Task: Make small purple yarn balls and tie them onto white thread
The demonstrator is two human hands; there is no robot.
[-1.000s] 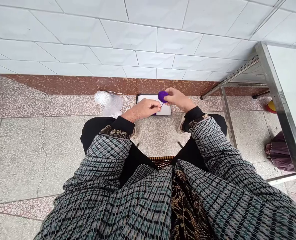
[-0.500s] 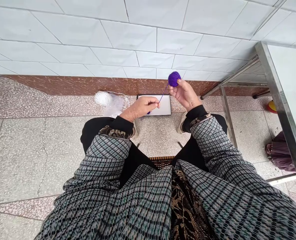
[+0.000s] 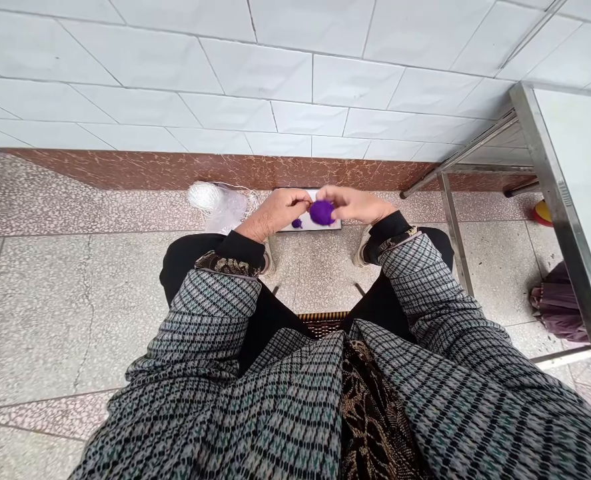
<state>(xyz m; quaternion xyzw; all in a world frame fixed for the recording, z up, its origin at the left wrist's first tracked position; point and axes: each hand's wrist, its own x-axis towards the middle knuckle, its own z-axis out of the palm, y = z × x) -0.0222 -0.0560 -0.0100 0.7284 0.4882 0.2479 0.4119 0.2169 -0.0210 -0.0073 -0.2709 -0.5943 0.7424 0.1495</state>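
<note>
A ball of purple yarn [image 3: 322, 213], slightly blurred, is gripped in the fingers of my right hand [image 3: 359, 204]. My left hand [image 3: 278, 212] is closed in a pinch just left of the ball. The strand between the two hands is too fine to make out now, though the half-second-old frame shows it in the left pinch. Both hands are above a shallow white box with a dark rim [image 3: 320, 230] on the floor. A small bit of purple yarn [image 3: 296, 223] shows below my left fingers, over the box.
White yarn [image 3: 206, 197] with a clear plastic bag [image 3: 228, 212] lies on the floor to the left. A tiled wall [image 3: 290, 120] rises behind the box. On the right stands a metal-framed table [image 3: 550, 160], with a red-and-yellow object [image 3: 544, 213] and dark purple cloth [image 3: 562, 303] beneath.
My right hand has brought the purple yarn ball down and left, close beside my left hand. The left hand has shifted slightly left, still pinched. The taut strand no longer shows.
</note>
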